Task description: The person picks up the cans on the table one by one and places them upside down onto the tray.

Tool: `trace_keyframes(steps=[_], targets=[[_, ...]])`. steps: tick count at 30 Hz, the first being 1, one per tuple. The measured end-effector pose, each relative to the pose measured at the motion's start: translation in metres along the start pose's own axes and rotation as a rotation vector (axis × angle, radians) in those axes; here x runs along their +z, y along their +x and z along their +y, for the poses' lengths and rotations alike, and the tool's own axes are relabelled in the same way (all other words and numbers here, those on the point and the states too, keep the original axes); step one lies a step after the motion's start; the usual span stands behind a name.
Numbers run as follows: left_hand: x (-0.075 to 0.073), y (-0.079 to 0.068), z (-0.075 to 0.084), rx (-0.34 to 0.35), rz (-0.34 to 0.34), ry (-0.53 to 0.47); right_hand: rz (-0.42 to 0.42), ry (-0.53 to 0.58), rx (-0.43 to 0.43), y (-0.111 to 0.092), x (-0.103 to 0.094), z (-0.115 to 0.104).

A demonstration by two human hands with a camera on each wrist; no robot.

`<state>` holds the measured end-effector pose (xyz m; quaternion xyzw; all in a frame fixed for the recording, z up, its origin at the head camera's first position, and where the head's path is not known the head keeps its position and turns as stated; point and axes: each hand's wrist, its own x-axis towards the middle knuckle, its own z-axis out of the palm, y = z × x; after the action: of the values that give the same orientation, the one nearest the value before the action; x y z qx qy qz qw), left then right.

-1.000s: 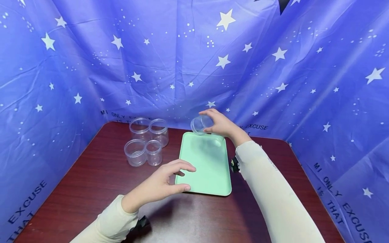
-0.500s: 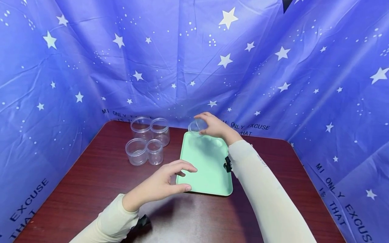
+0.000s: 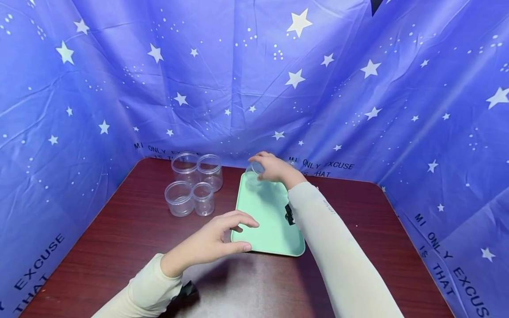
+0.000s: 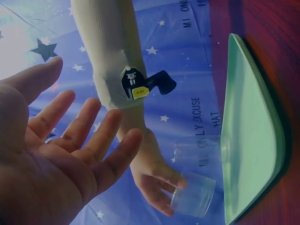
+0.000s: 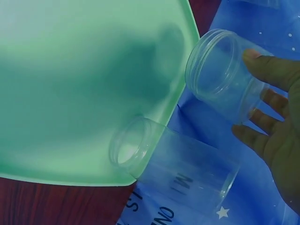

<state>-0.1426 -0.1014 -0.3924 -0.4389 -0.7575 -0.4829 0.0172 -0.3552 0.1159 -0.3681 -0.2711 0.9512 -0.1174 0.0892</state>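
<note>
My right hand [image 3: 272, 168] grips a clear plastic jar [image 5: 225, 75] by its sides, its threaded mouth turned downward and slightly tilted. The jar hangs just above the far left corner of the green tray [image 3: 270, 221]; a small gap shows in the left wrist view. Another clear jar [image 5: 187, 164] stands mouth-down on the tray at its far right, mostly hidden behind my right hand in the head view. Over the tray's near left edge hovers my left hand [image 3: 214, 234], fingers spread loosely, holding nothing.
Left of the tray, several clear jars of differing sizes stand mouth-up in a cluster, among them a short wide jar [image 3: 179, 198] and a narrow one [image 3: 203, 198]. A starry blue curtain [image 3: 222, 79] surrounds the dark red table [image 3: 131, 229].
My right hand has moved left and lowered the jar toward the tray's far left corner, turning it from a sideways tilt to mouth-down. My left hand has stayed put.
</note>
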Motion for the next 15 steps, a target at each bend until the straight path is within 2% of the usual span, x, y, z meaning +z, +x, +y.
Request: trace_keyframes(steps=[9, 15], targets=[[0.001, 0.000, 0.001, 0.013, -0.046, 0.003, -0.044, -0.044, 0.023, 0.004, 0.011, 0.000], [0.002, 0.000, 0.001, 0.008, -0.060, 0.007, -0.054, -0.029, 0.036, 0.005, 0.015, 0.002]])
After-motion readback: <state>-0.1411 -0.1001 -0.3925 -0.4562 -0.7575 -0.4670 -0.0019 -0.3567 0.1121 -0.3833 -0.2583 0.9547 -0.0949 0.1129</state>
